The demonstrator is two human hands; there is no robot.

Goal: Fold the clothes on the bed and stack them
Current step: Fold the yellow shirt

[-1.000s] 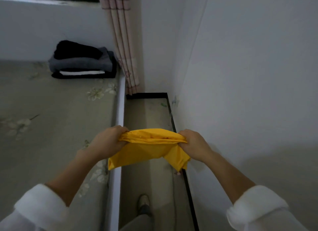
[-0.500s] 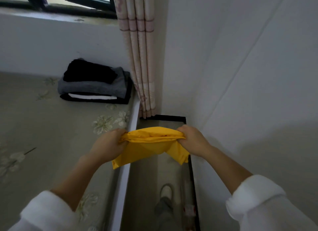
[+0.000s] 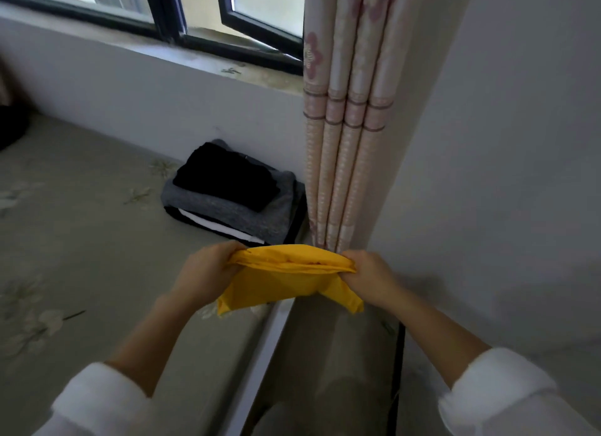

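left hand [image 3: 208, 271]: gripping the left end of the cloth [image 3: 286, 283]; fingers curling round the bunched top edge
right hand [image 3: 370, 276]: gripping the right end the same way
cloth: yellow; hanging folded between the hands, in the air over the bed [image 3: 81, 240] edge; lower corners drooping
stack [image 3: 234, 198]: sitting on the bed's far corner, just beyond the cloth; black piece lying on top, grey under it, white and black showing below
curtain [image 3: 344, 127]: hanging just right of the stack
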